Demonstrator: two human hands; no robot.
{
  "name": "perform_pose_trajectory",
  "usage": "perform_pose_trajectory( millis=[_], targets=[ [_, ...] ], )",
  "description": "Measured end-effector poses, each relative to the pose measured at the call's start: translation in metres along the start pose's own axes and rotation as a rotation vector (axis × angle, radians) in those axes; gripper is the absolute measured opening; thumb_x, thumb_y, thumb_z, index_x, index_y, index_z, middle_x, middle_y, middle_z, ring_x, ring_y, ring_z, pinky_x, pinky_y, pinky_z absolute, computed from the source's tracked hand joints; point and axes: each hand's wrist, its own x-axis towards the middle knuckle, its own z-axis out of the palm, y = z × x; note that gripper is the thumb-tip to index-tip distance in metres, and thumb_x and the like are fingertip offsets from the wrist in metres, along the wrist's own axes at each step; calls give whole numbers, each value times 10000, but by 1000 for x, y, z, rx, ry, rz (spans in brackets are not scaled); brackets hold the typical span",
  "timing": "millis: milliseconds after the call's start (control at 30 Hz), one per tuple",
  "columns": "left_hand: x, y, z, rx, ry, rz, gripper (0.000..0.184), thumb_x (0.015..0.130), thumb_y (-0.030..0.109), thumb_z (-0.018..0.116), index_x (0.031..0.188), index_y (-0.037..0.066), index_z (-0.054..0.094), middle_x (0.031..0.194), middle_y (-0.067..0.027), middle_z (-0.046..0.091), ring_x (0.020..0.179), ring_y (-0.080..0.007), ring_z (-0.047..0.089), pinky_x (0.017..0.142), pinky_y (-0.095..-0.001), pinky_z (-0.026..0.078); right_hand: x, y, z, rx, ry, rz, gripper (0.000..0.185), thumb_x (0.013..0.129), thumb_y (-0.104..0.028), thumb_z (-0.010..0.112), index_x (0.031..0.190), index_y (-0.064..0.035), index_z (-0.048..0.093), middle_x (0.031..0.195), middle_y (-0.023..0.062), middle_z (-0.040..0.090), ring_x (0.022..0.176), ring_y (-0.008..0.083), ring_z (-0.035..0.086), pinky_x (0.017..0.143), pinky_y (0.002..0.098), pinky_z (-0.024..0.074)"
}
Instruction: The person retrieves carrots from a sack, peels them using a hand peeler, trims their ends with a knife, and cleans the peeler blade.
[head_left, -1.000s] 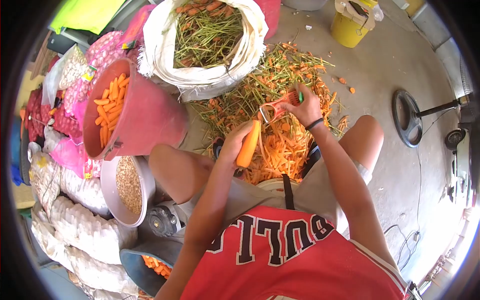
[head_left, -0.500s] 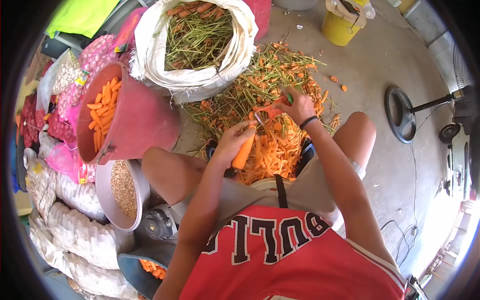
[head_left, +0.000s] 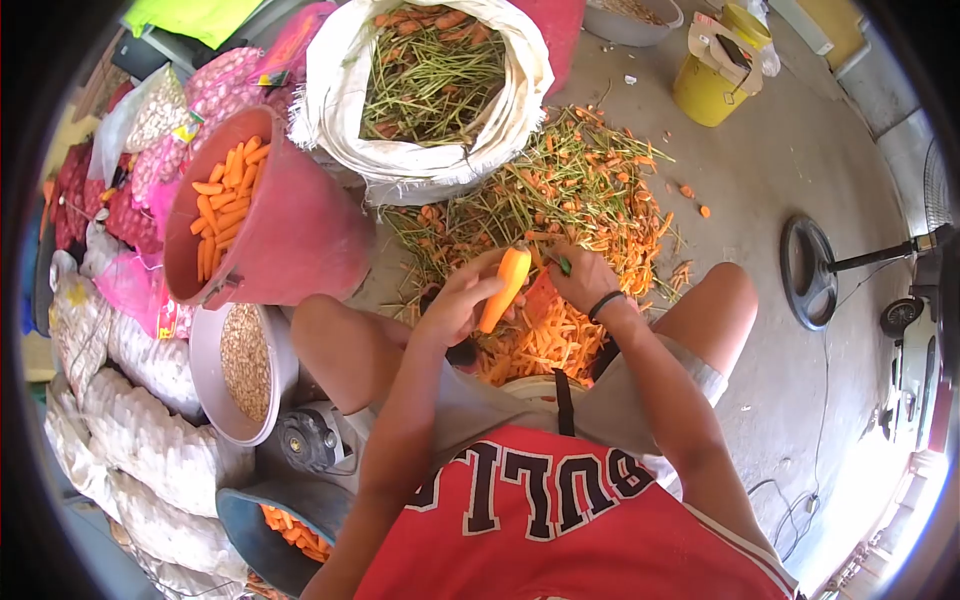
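Note:
My left hand (head_left: 462, 303) is closed around a peeled carrot (head_left: 507, 290), which tilts with its thick end up and away from me. Close beside that end, my right hand (head_left: 585, 282) is closed on a red-orange peeler (head_left: 541, 294), partly hidden by the fingers. A green piece (head_left: 565, 266) shows by the right thumb; whether it belongs to the peeler or to a second tool, I cannot tell. Beneath both hands lies a heap of orange carrot peelings (head_left: 555, 345) between my legs.
Carrot tops and green stems (head_left: 590, 165) spread over the floor ahead. Beyond stands a white sack (head_left: 335, 120) of trimmings. At left are a red bucket (head_left: 315, 235) of peeled carrots, a basin (head_left: 208, 385), a blue bucket (head_left: 240, 530) and stacked sacks (head_left: 150, 430). A fan base (head_left: 808, 272) stands right.
The carrot has swung upward, its thick end now raised. My right hand has come down and nearer to me, and the peeler's blade no longer shows. The view has shifted slightly.

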Motion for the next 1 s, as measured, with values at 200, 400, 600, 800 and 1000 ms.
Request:
perform_pose_trajectory(
  millis=[200, 400, 600, 800, 1000],
  targets=[
    [22, -14, 0, 432, 278, 214, 348, 950, 232, 621, 1216, 12, 582, 999, -37, 641, 789, -88, 610, 587, -226, 501, -11, -12, 5, 47, 77, -132, 201, 807, -185, 639, 962, -60, 667, 896, 211, 673, 832, 400, 649, 748, 470, 522],
    [25, -14, 20, 761, 405, 271, 315, 875, 254, 724, 1039, -10, 671, 880, -23, 651, 779, -77, 573, 709, -254, 467, -10, -9, 9, 27, 3, -95, 232, 797, -207, 657, 976, -61, 636, 926, 209, 660, 870, 407, 638, 754, 498, 510],
    [26, -19, 21, 778, 392, 273, 275, 882, 234, 715, 1011, -5, 673, 855, -14, 641, 789, -89, 565, 722, -267, 467, -7, -8, 8, -39, -36, -86, 249, 791, -209, 655, 983, -51, 634, 923, 212, 663, 867, 416, 638, 760, 498, 514],
    [24, -23, 16, 751, 388, 266, 276, 852, 186, 743, 1023, -17, 667, 893, -51, 676, 810, -93, 610, 732, -263, 493, -4, -7, 10, -77, -99, -86, 319, 795, -212, 638, 1079, -66, 640, 967, 211, 673, 880, 401, 650, 773, 475, 525],
    [14, -15, 12, 630, 251, 353, 293, 843, 149, 744, 1069, -15, 655, 933, -45, 678, 792, -88, 617, 699, -232, 495, 24, 33, 7, -258, -369, 262, 275, 821, -248, 609, 965, -31, 696, 904, 253, 673, 870, 402, 651, 777, 460, 534]
  ],
)
